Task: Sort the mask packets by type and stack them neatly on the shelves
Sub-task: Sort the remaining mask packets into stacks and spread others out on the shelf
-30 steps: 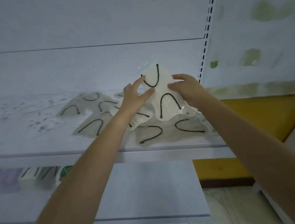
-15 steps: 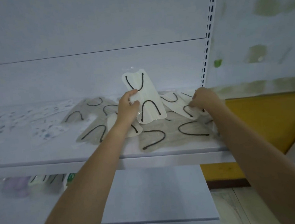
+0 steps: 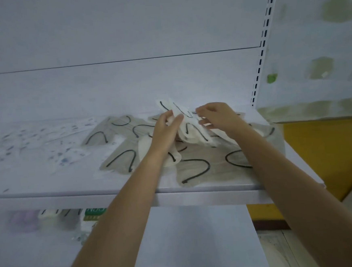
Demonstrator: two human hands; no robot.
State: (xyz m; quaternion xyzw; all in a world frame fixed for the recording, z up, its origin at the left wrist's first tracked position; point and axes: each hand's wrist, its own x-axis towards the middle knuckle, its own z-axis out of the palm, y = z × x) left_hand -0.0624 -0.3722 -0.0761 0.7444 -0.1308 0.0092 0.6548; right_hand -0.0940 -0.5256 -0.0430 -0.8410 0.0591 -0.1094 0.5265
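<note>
- The white mask packets [image 3: 192,130] are pale, glossy sleeves with black ear loops showing through, held tilted above the upper shelf [image 3: 49,191] at centre frame.
- Your left hand [image 3: 165,132] grips their left edge with thumb and fingers curled; your right hand [image 3: 219,117], close beside it, pinches their top right.
- Grey mask packets [image 3: 196,167] lie flat and overlapping below your hands.
- How many white packets you hold is unclear. Your forearms cover part of the pile, and the goods [image 3: 51,221] at lower left are blurred.
</note>
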